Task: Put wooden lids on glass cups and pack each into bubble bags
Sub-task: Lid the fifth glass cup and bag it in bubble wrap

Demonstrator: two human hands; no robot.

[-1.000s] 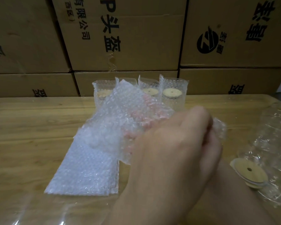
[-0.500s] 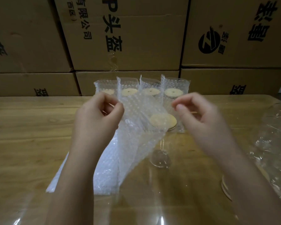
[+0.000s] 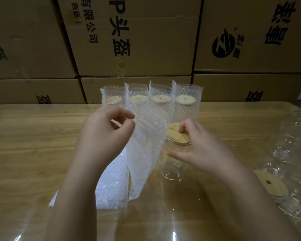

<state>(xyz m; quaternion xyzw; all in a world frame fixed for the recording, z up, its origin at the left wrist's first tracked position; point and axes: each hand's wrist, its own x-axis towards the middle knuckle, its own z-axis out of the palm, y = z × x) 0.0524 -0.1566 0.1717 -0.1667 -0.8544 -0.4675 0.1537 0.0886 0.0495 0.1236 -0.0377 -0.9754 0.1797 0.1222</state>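
Note:
My left hand [image 3: 104,138] pinches the upper edge of a bubble bag [image 3: 146,145] between thumb and fingers and holds it up, its lower end hanging to the table. Just right of the bag stands a clear glass cup [image 3: 170,171] with a wooden lid [image 3: 175,136] on it. My right hand [image 3: 200,150] grips this cup near its top, index fingertip on the lid and thumb across the near side of the glass. Several packed cups in bubble bags [image 3: 186,105] stand in a row at the back.
A stack of flat bubble bags [image 3: 108,197] lies under the held bag. At the right, crumpled clear plastic [image 3: 294,150] holds more glass cups and a wooden lid with a hole [image 3: 271,186]. Stacked cardboard boxes [image 3: 137,40] wall off the wooden table [image 3: 33,145] behind.
My right hand has left the bag's edge and dropped onto the lidded cup. My left hand still holds the bag up, now a little lower and nearer.

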